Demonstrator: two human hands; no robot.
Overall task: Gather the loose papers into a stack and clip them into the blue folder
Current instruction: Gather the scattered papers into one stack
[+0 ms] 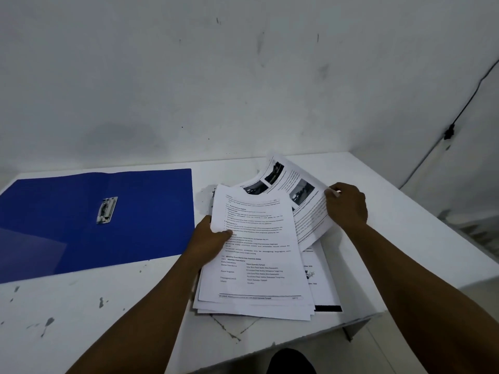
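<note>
An uneven pile of printed white papers (259,255) lies on the white table (108,306), right of centre. My left hand (208,241) grips the left edge of the top sheets, thumb on the printed face. My right hand (348,206) pinches the right edge of a sheet with photos (299,190), which curls up off the pile at the back. The blue folder (81,225) lies open and flat at the left, its metal clip (107,210) near the middle. Neither hand touches the folder.
A white wall rises just behind the table. The table's right edge (442,228) and front-right corner (378,314) lie close to the pile. A black cable (464,109) runs down the right wall. Chipped paint marks (48,323) dot the table at the front left.
</note>
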